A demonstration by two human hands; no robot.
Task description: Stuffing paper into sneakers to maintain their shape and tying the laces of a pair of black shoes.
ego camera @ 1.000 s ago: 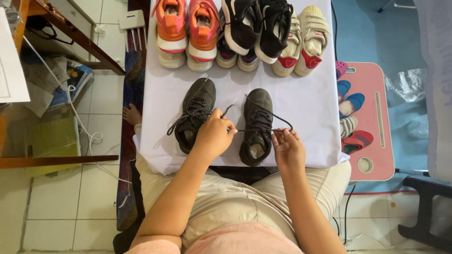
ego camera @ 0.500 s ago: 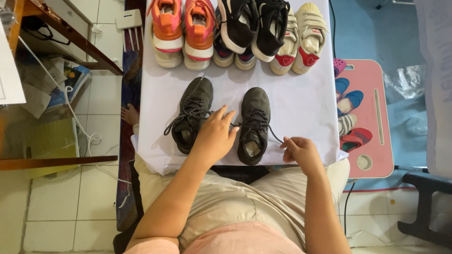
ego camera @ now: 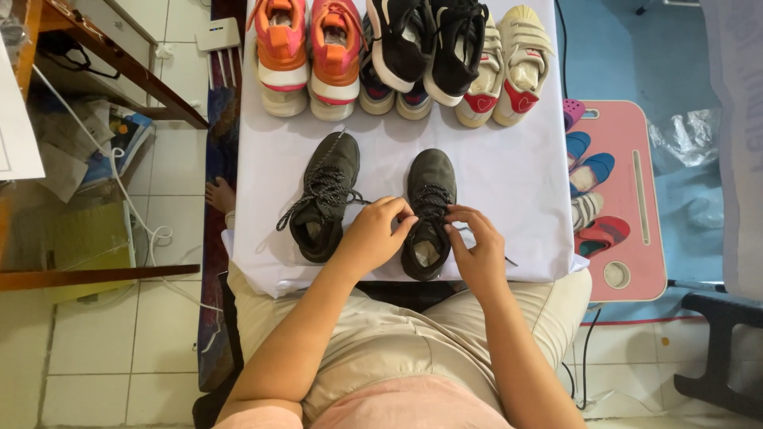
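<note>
Lying flat, dark grey shoe (ego camera: 429, 208), laces pinched by both hands.

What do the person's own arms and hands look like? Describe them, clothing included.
Both arms are bare from the elbow down, with no sleeves reaching the forearms. The left hand and right hand wear no gloves, and no rings, watch or bracelets show. The fingers are uncovered. A pale pink top shows at the bottom edge, above light beige trousers.
</note>
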